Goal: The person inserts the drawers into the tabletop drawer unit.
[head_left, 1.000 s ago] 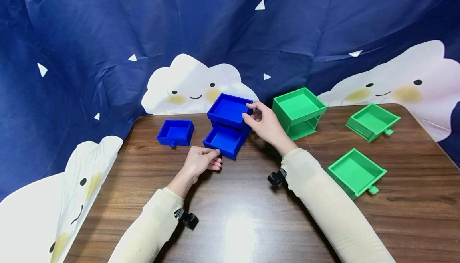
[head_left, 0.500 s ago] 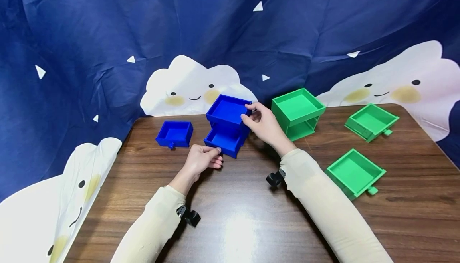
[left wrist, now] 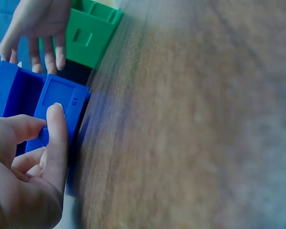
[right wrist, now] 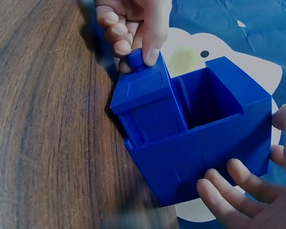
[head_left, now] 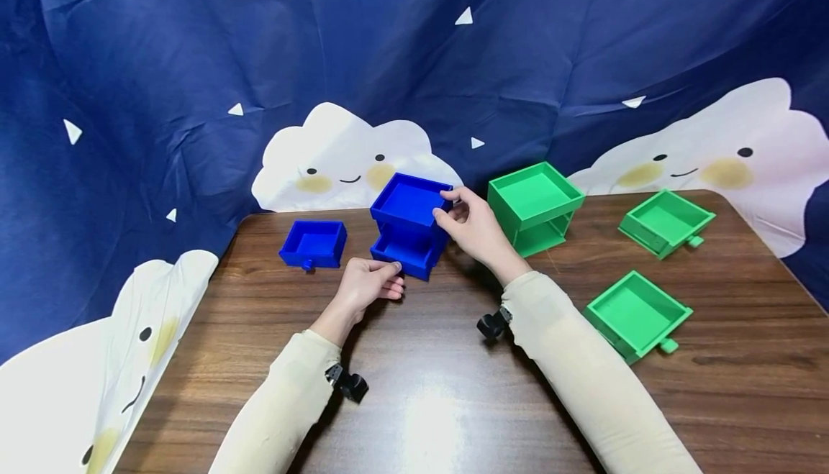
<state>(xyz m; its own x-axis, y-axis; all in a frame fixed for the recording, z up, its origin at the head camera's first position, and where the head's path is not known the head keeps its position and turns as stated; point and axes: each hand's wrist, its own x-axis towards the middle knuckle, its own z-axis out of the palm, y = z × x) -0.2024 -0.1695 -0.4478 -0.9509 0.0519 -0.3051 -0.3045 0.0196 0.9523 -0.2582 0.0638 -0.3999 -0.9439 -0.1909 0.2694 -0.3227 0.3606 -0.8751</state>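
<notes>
At the middle back of the table stands a small blue cabinet (head_left: 409, 199) with a tray-like top and an open upper slot. A blue drawer (head_left: 404, 249) sits partly inside its lower slot, its front jutting out. My left hand (head_left: 364, 288) pinches the drawer's round knob (right wrist: 135, 59) between thumb and fingers. My right hand (head_left: 478, 228) holds the cabinet's right side, thumb and forefinger at the top tray's edge; several fingertips touch the side wall in the right wrist view. A second blue drawer (head_left: 314, 242) lies on the table to the left.
A green cabinet (head_left: 536, 197) with open slots stands right of the blue one. Two green drawers, a far one (head_left: 667, 219) and a nearer one (head_left: 637, 313), lie on the right of the wooden table (head_left: 492, 395). A patterned blue cloth (head_left: 414, 42) hangs behind.
The drawer has slid further into the blue cabinet's lower slot, my left hand moving forward with it. My right hand keeps its hold on the cabinet.
</notes>
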